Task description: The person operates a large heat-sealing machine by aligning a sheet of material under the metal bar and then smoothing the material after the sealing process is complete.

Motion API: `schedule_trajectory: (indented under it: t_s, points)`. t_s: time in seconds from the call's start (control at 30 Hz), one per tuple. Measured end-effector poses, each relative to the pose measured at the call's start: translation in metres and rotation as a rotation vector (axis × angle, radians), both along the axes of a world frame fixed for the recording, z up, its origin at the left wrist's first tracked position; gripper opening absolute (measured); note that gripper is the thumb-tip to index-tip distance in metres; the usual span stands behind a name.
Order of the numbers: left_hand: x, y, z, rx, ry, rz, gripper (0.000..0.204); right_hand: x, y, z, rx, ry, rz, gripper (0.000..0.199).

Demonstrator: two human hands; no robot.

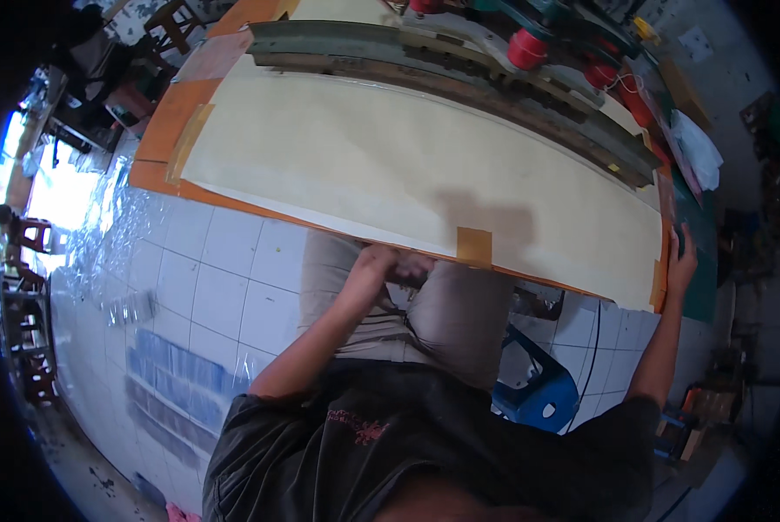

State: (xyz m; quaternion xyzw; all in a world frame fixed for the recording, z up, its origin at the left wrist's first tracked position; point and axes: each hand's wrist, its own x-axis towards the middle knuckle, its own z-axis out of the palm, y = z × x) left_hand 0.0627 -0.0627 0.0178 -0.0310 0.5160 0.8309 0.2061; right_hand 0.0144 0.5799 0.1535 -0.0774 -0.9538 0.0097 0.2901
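while the cream sheet (346, 157) lies on the orange tabletop (155, 146), the left hand (388, 261) is at its near edge, the right hand (684, 261) at its right end. i cannot tell whether either grip is closed.

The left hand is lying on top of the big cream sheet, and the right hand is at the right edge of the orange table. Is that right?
Not quite: in the head view, the left hand is by the table's front edge, over the lap. The right hand is indeed at the right edge of the orange table.
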Motion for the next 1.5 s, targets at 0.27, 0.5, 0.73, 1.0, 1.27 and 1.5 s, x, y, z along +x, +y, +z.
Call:
schedule_trajectory:
  t_s: [0.27,0.5,0.73,1.0,1.27,1.5]
  points:
    - [0.004,-0.13,0.092,-0.246,0.688,0.106,0.031,-0.037,-0.047,0.016,0.28,-0.071,0.341,0.029]
    - [-0.1,-0.226,0.146,-1.502,0.741,0.45,0.029,-0.067,-0.063,0.021,0.301,-0.113,0.453,0.028]
    - [-0.175,-0.24,0.124,-1.8,0.685,0.37,0.04,-0.072,-0.053,0.006,0.222,-0.032,0.321,0.037]
    - [-0.193,-0.231,0.108,-1.834,0.617,0.505,0.051,-0.073,-0.046,0.002,0.17,0.006,0.237,0.046]
    - [-0.216,-0.257,0.093,-1.437,0.771,0.549,0.074,-0.072,-0.033,-0.001,0.11,0.066,0.22,0.039]
    - [-0.233,-0.268,0.102,-1.3,0.677,0.511,0.072,-0.075,-0.023,-0.008,0.093,0.086,0.183,0.036]
